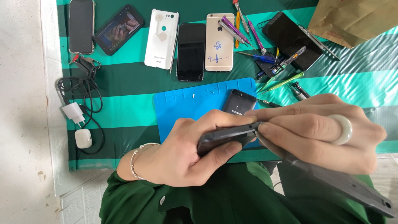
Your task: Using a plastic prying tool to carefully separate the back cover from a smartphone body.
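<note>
My left hand (182,151) grips a dark grey phone body (226,138) edge-on, held above my lap. My right hand (319,130), with a white ring on one finger, pinches a thin dark grey tool (348,186) whose tip meets the phone's right end. A second dark phone part (239,103) lies on the blue work mat (186,101) just behind my hands.
Several phones lie in a row at the back: black (81,25), one with a lit screen (118,29), white back (161,38), black (191,51), gold (219,42). Screwdrivers (240,31) and tweezers clutter the right. Charger with cable (74,112), earbud case (83,138), brown paper bag (356,18).
</note>
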